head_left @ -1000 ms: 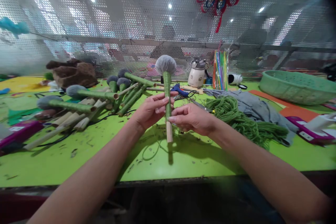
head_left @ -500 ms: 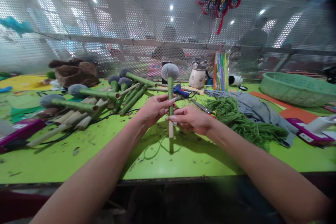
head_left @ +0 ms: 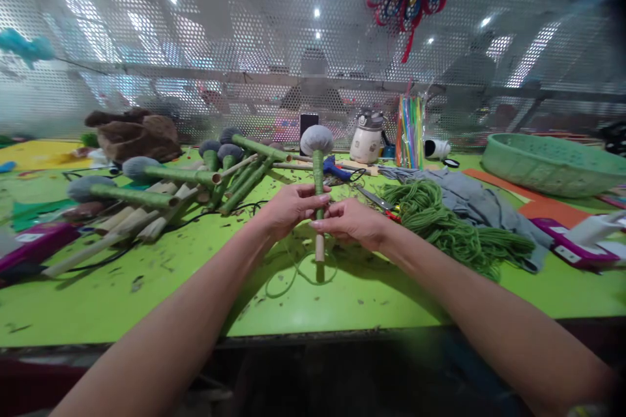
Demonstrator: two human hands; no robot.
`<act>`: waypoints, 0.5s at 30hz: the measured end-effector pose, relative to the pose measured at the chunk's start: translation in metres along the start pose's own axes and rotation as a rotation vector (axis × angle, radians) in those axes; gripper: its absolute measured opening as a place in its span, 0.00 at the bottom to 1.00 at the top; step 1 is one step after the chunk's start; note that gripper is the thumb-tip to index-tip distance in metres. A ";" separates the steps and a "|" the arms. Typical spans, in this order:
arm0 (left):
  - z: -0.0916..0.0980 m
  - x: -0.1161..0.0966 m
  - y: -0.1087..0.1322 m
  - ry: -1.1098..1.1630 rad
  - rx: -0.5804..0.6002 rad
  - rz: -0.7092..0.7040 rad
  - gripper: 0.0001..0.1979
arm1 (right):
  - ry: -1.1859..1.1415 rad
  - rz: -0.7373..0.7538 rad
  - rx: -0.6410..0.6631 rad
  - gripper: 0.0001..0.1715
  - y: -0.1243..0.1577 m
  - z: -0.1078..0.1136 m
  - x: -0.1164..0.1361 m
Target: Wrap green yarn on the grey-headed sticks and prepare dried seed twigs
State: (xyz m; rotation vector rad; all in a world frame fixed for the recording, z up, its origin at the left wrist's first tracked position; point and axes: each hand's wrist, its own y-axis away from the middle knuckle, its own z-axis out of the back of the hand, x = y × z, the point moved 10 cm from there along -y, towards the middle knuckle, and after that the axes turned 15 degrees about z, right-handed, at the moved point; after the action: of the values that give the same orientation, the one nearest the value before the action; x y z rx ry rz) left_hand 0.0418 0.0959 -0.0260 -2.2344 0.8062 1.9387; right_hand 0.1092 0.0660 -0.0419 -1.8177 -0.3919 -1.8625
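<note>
A wooden stick (head_left: pixel 318 172) with a grey padded head stands upright between both hands over the green table (head_left: pixel 147 293). Green yarn wraps its upper shaft and the lower end is bare wood. My left hand (head_left: pixel 288 208) grips the shaft from the left, fingers closed round it. My right hand (head_left: pixel 353 223) pinches the shaft from the right at the edge of the wrapping. A loose green strand (head_left: pixel 288 273) lies looped on the table beneath them.
A pile of finished green-wrapped sticks (head_left: pixel 195 182) lies at the left. A heap of green yarn (head_left: pixel 454 228) sits on grey cloth (head_left: pixel 484 205) at the right, with scissors (head_left: pixel 379 199) beside it. A green basket (head_left: pixel 552 166), coloured straws (head_left: pixel 411 130) and a white jar (head_left: pixel 366 137) stand further back.
Both hands have carried the stick a little away from me and lower toward the table. It has stayed upright, and both hands have kept their hold.
</note>
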 end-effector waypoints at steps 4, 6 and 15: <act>0.000 -0.009 0.005 0.096 0.064 -0.040 0.18 | -0.122 0.031 0.105 0.18 0.002 -0.007 0.008; 0.001 -0.011 0.006 0.105 0.075 -0.052 0.19 | -0.127 0.047 0.111 0.17 0.002 -0.007 0.011; 0.011 -0.001 -0.002 -0.067 -0.130 -0.063 0.13 | 0.047 0.014 0.001 0.23 -0.001 0.003 -0.001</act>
State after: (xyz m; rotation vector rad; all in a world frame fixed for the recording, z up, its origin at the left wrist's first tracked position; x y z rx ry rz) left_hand 0.0329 0.1026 -0.0276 -2.2206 0.6105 2.0799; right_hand 0.1108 0.0689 -0.0428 -1.7675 -0.3626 -1.8920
